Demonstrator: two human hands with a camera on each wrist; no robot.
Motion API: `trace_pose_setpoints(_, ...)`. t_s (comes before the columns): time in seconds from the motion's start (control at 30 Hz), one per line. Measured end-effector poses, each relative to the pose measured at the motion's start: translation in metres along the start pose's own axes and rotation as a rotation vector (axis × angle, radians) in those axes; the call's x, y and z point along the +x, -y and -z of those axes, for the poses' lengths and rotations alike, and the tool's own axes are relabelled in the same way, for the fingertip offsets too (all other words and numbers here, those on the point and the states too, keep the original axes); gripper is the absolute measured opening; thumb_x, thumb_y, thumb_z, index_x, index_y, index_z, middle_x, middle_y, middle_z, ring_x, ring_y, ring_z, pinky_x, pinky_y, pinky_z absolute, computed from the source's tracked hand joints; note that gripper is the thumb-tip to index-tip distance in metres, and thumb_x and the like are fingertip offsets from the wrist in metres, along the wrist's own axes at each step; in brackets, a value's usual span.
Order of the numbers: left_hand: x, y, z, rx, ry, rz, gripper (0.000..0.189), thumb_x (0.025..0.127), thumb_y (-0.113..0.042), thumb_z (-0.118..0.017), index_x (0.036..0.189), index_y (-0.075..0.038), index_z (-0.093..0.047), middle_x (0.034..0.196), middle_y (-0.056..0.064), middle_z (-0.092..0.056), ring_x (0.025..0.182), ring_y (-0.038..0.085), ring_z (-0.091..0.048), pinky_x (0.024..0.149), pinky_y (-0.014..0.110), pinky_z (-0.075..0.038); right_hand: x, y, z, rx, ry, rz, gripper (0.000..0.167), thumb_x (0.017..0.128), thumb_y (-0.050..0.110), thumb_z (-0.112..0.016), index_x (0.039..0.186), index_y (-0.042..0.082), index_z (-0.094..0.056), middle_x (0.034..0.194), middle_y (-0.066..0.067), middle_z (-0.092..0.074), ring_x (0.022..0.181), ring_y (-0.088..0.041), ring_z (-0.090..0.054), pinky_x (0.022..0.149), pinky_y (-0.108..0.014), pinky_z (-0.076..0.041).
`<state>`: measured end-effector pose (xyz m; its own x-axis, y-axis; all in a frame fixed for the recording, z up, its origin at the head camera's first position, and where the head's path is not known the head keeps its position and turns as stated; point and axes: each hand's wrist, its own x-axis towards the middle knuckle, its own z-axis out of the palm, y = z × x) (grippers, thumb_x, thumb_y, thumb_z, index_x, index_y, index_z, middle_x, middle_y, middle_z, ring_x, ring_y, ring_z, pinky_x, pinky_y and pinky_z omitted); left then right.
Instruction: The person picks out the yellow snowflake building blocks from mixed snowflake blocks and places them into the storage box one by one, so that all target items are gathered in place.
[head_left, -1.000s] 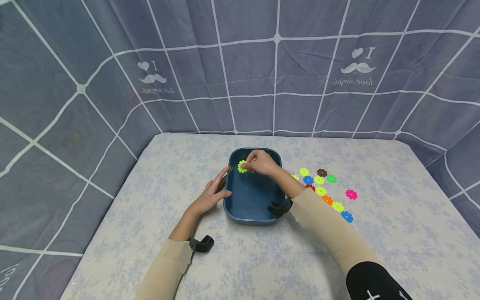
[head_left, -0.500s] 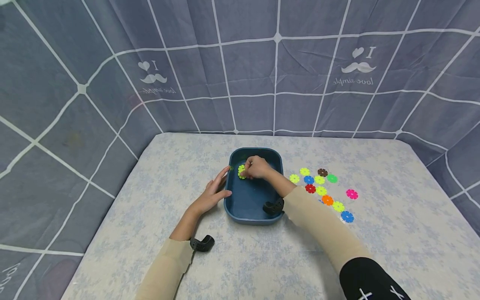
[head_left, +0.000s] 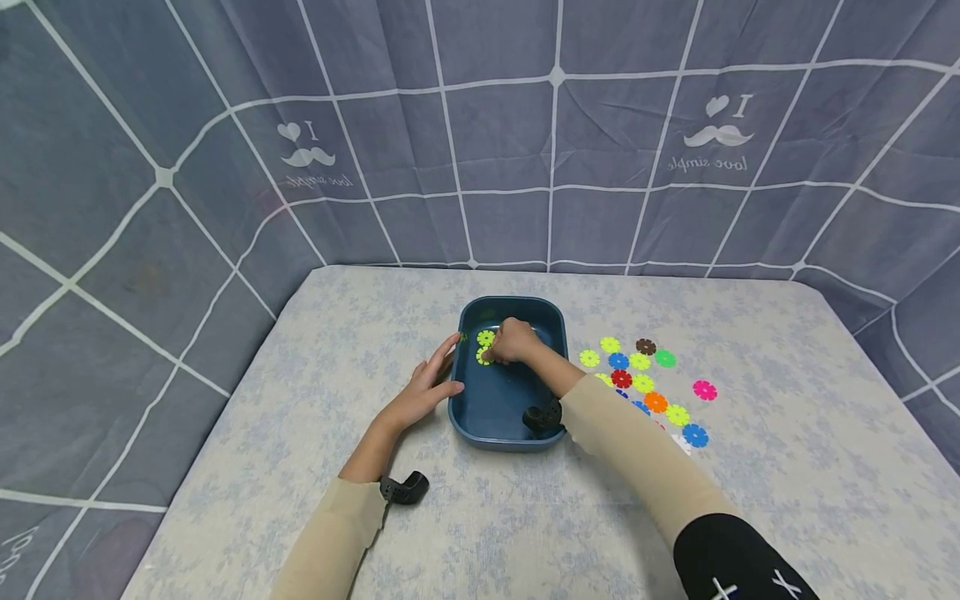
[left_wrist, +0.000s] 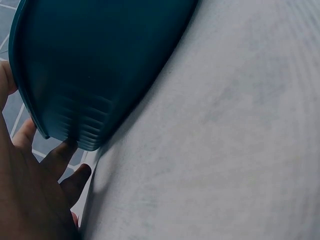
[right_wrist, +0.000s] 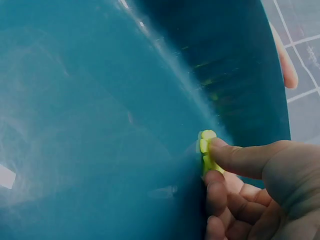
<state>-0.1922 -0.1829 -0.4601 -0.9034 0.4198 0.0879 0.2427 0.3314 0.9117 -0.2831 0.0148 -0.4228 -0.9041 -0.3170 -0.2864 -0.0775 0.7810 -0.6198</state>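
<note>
A dark blue plastic tub (head_left: 510, 408) stands on the table. My left hand (head_left: 418, 393) lies along its left wall, fingers spread and touching the outside near the rim; the left wrist view shows those fingers (left_wrist: 61, 152) at the tub's ridged end. My right hand (head_left: 517, 340) is inside the tub, pinching a yellow-green notched plastic disc (right_wrist: 206, 150) between thumb and index finger, low near the wall. Another yellow-green disc (head_left: 486, 337) is just beyond the pinched one; whether they touch, I cannot tell.
Right of the tub, several loose discs lie on the table: blue (head_left: 695, 435), pink (head_left: 705, 390), orange (head_left: 656, 402), red (head_left: 621, 378), green (head_left: 665, 358), brown (head_left: 646, 347) and yellow-green ones. My right sleeve (head_left: 637, 442) hides part of them. A grey curtain (head_left: 510, 150) hangs behind the table.
My right hand has moved slightly toward me inside the tub. Two yellow-green discs now show there, where one showed a second ago. The left hand has stayed put.
</note>
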Motion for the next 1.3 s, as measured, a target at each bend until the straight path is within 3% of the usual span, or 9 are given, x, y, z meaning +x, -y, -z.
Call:
trace_pose_setpoints(0.53, 0.002, 0.0, 0.0, 0.011, -0.001, -0.003, 0.073, 0.097, -0.016, -0.05, 0.159, -0.016, -0.011, 0.159, 0.015, -0.02, 0.145, 0.032, -0.023, 0.11, 0.057, 0.015, 0.001, 0.0, -0.004, -0.001, -0.016, -0.032, 0.041, 0.085, 0.025, -0.077, 0.053, 0.011, -0.056, 0.051, -0.002, -0.055, 0.048, -0.013, -0.051, 0.049, -0.025, -0.039)
trace_pose_setpoints(0.8, 0.002, -0.002, 0.0, -0.009, 0.005, -0.01, 0.074, 0.096, -0.009, -0.049, 0.158, -0.011, -0.008, 0.159, 0.019, -0.017, 0.144, 0.036, -0.022, 0.11, 0.058, 0.016, -0.004, -0.002, 0.0, 0.077, -0.006, -0.004, 0.038, 0.085, 0.024, -0.076, 0.054, 0.012, -0.057, 0.054, -0.001, -0.058, 0.053, -0.013, -0.056, 0.054, -0.025, -0.042)
trace_pose_setpoints(0.93, 0.002, -0.001, 0.0, 0.002, 0.009, 0.0, 0.073, 0.097, -0.011, -0.049, 0.159, -0.014, -0.009, 0.159, 0.017, -0.018, 0.144, 0.034, -0.023, 0.11, 0.058, 0.014, -0.008, -0.001, 0.003, 0.124, 0.001, 0.033, 0.037, 0.085, 0.024, -0.075, 0.055, 0.011, -0.057, 0.056, -0.002, -0.059, 0.054, -0.014, -0.055, 0.053, -0.025, -0.04)
trace_pose_setpoints(1.13, 0.002, 0.0, 0.0, 0.004, 0.019, -0.01, 0.072, 0.098, -0.013, -0.047, 0.159, -0.017, -0.008, 0.159, 0.019, -0.019, 0.144, 0.034, -0.023, 0.11, 0.058, 0.015, -0.018, 0.003, 0.011, 0.181, 0.022, 0.087, 0.024, 0.087, 0.023, -0.073, 0.077, 0.002, -0.068, 0.064, -0.004, -0.063, 0.061, -0.016, -0.059, 0.059, -0.027, -0.046)
trace_pose_setpoints(1.3, 0.002, -0.001, 0.001, 0.015, 0.017, -0.012, 0.073, 0.097, -0.016, -0.048, 0.158, -0.014, -0.008, 0.159, 0.02, -0.018, 0.144, 0.035, -0.022, 0.109, 0.061, 0.015, -0.028, 0.005, 0.022, 0.216, 0.019, 0.104, 0.022, 0.088, 0.023, -0.073, 0.092, 0.003, -0.067, 0.075, -0.007, -0.066, 0.073, -0.026, -0.066, 0.073, -0.034, -0.051)
